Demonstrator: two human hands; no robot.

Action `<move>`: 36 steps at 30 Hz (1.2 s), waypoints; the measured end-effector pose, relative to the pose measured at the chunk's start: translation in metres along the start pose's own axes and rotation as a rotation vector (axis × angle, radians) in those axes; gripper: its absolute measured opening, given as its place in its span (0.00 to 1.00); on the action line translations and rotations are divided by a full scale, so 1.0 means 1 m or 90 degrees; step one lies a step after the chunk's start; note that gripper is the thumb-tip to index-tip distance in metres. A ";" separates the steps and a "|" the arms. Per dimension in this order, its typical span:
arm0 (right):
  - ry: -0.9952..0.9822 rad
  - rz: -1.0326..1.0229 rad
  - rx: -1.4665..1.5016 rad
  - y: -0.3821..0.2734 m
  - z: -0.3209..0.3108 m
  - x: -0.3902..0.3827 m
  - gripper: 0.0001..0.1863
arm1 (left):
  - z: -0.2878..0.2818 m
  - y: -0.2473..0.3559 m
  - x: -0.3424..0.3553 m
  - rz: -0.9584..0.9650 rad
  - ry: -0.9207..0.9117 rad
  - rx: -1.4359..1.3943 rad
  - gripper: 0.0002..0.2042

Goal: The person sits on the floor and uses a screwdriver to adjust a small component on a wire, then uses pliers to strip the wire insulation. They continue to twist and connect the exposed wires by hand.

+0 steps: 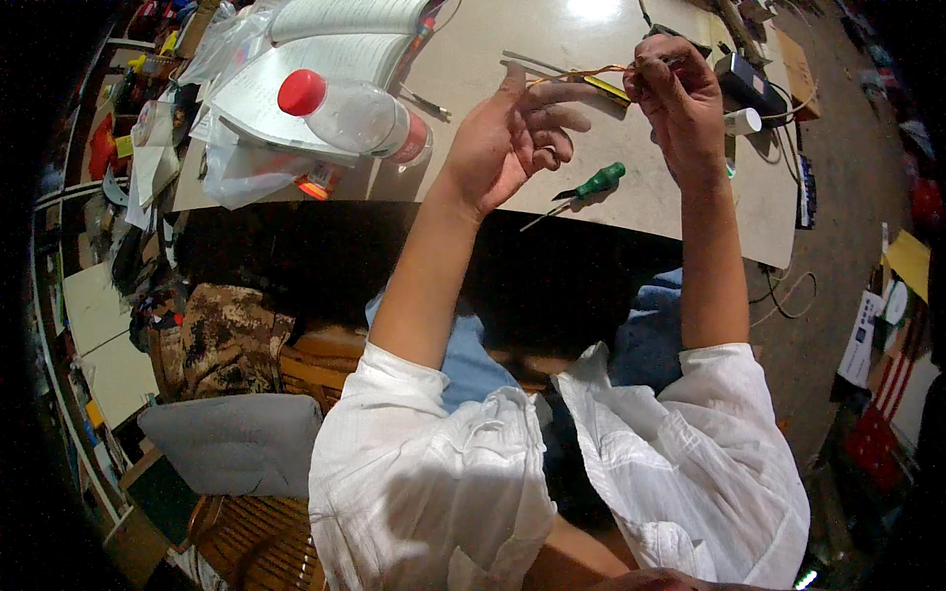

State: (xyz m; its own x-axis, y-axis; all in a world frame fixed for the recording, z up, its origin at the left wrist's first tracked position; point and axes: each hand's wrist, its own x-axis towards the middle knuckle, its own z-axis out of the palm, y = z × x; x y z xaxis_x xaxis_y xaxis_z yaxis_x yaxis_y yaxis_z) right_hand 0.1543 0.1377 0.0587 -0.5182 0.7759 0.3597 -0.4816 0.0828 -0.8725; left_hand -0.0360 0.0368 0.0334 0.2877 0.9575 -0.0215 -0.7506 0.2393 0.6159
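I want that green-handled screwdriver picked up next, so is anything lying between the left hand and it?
Nothing visible does. The left hand is raised above the table, touching the thin wires with the right hand. The green-handled screwdriver lies just below it on bare tabletop.

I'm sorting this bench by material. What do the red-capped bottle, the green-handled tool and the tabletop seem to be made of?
The bottle looks like clear thin plastic: see-through wall, glossy red cap. The green-handled tool seems to have a moulded plastic grip and a thin, grey metal shaft. The tabletop appears to be a pale, smooth board, perhaps laminate or painted wood; it reflects the lamp, and its core cannot be told.
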 end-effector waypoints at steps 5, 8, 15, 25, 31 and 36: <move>-0.020 0.017 0.036 0.002 -0.005 0.000 0.06 | 0.009 0.006 -0.002 -0.021 0.057 0.029 0.24; 0.006 0.033 0.056 0.002 -0.008 -0.001 0.06 | 0.019 0.008 -0.006 -0.002 0.052 0.152 0.20; 0.210 0.204 0.113 0.012 -0.015 -0.001 0.10 | 0.032 -0.009 -0.004 0.295 0.138 0.987 0.15; 0.165 0.281 0.165 0.018 -0.006 -0.002 0.13 | 0.021 -0.005 -0.004 0.225 0.278 0.849 0.11; 0.055 0.127 -0.160 -0.005 0.006 -0.001 0.24 | 0.032 0.014 -0.012 -0.028 0.206 0.321 0.17; -0.019 -0.022 -0.291 -0.014 0.015 0.000 0.22 | 0.025 0.018 -0.014 -0.073 0.129 0.172 0.16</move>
State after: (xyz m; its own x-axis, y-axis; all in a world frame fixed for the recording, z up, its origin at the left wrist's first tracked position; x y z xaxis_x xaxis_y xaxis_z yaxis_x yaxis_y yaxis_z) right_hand 0.1510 0.1270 0.0759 -0.5306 0.7500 0.3949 -0.1408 0.3814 -0.9136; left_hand -0.0386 0.0241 0.0648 0.2174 0.9458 -0.2412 -0.5281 0.3218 0.7858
